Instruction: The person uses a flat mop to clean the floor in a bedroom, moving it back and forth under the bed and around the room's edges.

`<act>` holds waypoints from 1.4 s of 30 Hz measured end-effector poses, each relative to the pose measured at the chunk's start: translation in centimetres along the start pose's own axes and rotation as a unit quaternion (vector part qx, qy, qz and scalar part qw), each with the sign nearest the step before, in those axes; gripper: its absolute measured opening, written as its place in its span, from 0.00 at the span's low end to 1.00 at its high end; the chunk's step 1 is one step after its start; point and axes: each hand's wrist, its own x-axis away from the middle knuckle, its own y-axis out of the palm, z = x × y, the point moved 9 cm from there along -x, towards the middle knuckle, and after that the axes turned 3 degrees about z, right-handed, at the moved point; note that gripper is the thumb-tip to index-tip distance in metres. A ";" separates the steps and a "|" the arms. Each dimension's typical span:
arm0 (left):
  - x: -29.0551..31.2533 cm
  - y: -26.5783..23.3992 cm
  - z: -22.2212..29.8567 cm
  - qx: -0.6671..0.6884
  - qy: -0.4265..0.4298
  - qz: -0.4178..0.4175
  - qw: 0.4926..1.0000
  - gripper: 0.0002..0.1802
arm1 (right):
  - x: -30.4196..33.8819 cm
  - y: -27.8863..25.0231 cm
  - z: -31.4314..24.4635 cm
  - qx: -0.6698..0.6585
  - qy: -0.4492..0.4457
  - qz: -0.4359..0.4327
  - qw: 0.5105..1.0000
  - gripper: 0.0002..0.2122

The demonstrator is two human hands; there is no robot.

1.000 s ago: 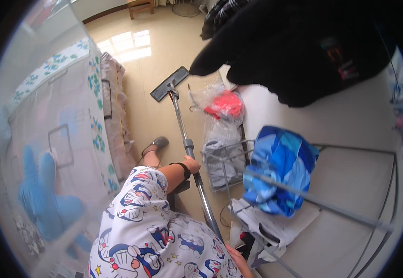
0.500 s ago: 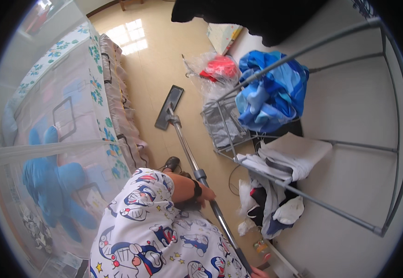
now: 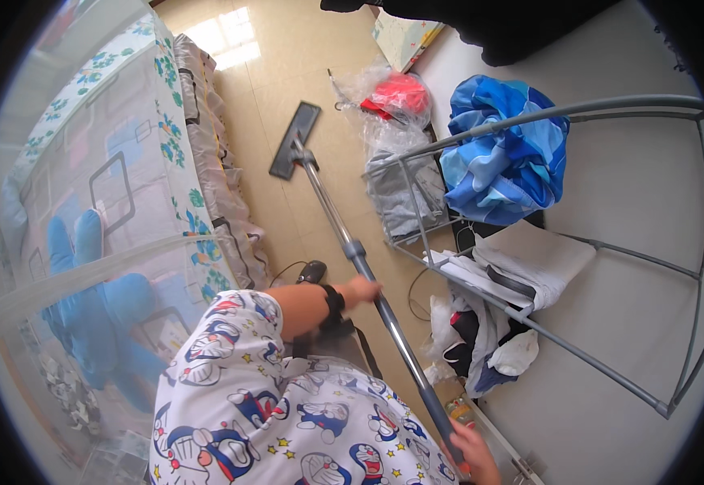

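A long-handled flat mop (image 3: 331, 206) runs slantwise through the middle, its silvery pole having grey collars. Its narrow grey rectangular head (image 3: 294, 141) lies on the floor at the far end. My left hand (image 3: 360, 290), below a black wristband, is closed round the pole partway along it and slightly blurred. Lower down at the near right, my right hand (image 3: 473, 454) is wrapped round the dark upper end of the handle.
On the left stands a bed (image 3: 93, 174) behind netting, with a blue plush toy (image 3: 97, 299). To the right, a grey metal rack (image 3: 558, 346) holds blue bundled fabric (image 3: 501, 153) and folded white cloths (image 3: 530, 259). Plastic bags (image 3: 400, 97) and clothes (image 3: 481, 356) lie beside it.
The mop has slid forward, its head now farther off along the floor. Both hands have moved forward with it, and more of my right hand shows. The view has shifted slightly.
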 end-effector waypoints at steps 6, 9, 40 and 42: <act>-7.7 -15.2 0.8 0.095 0.105 0.223 0.965 0.20 | -9.8 8.1 -6.9 -0.049 -0.023 -0.075 0.996 0.20; -8.1 -16.0 0.4 0.122 0.044 0.232 0.964 0.22 | -10.8 9.3 -7.1 -0.035 -0.058 -0.079 0.995 0.19; 20.4 47.4 -20.1 -0.051 -0.175 -0.283 0.942 0.26 | 19.6 -28.0 41.6 0.114 0.035 0.152 0.981 0.17; 18.9 52.6 -23.3 -0.016 -0.154 -0.328 0.932 0.24 | 22.9 -31.6 42.2 0.141 0.072 0.225 0.961 0.16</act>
